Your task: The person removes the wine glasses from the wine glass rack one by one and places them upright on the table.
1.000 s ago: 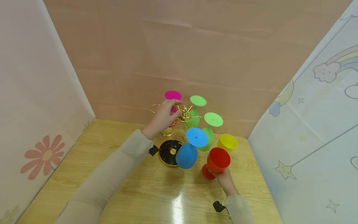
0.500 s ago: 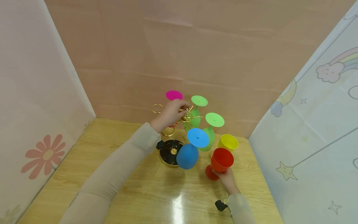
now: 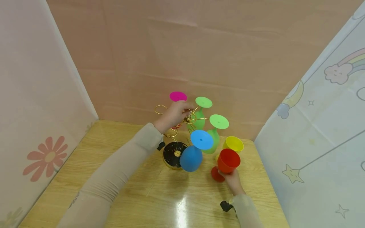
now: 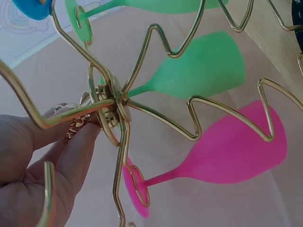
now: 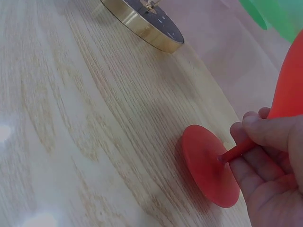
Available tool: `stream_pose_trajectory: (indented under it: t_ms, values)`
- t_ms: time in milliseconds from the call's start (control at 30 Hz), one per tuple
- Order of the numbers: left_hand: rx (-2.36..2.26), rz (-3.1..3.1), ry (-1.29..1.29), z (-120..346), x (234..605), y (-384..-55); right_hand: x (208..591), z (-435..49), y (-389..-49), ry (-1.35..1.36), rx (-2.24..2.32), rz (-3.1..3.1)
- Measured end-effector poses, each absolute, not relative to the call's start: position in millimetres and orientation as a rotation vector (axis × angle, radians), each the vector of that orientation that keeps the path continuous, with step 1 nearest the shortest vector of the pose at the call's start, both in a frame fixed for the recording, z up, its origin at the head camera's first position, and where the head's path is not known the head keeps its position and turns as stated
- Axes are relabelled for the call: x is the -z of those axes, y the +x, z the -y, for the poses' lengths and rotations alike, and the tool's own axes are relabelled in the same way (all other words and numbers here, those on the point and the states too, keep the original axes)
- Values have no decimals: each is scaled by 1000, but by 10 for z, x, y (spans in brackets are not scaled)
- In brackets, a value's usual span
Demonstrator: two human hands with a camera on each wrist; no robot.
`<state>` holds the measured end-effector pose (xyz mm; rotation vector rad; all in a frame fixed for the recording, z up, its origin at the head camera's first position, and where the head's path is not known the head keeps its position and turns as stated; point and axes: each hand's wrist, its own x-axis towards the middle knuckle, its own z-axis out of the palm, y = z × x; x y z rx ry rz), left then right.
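Observation:
My left hand is at the top of a gold wire stemware rack with a round black base. In the left wrist view, its thumb and fingers pinch the ornate gold finial. Hanging upside down from the rack are a blue goblet, two green goblets and a pink goblet. My right hand holds a red goblet by its stem, bowl up, to the right of the rack. Whether the red foot touches the table, I cannot tell.
A yellow goblet stands upright behind the red one, partly hidden by it. An unfilled gold ring sticks out at the rack's left. Fabric walls enclose the wooden table at the back and both sides.
My left hand has moved right onto the rack's top and then stayed there. The red goblet has shifted slightly right in my right hand, closer in front of the yellow one.

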<state>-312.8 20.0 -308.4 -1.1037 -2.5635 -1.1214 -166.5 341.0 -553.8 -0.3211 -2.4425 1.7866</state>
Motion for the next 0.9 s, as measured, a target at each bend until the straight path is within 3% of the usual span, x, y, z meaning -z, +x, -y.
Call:
stream_pose_trajectory:
  t_ms: [900]
  values:
    - [1366, 2560, -1106, -48, 3157, -3235, 5719, -3658, -1686, -238, -1955, 2298]
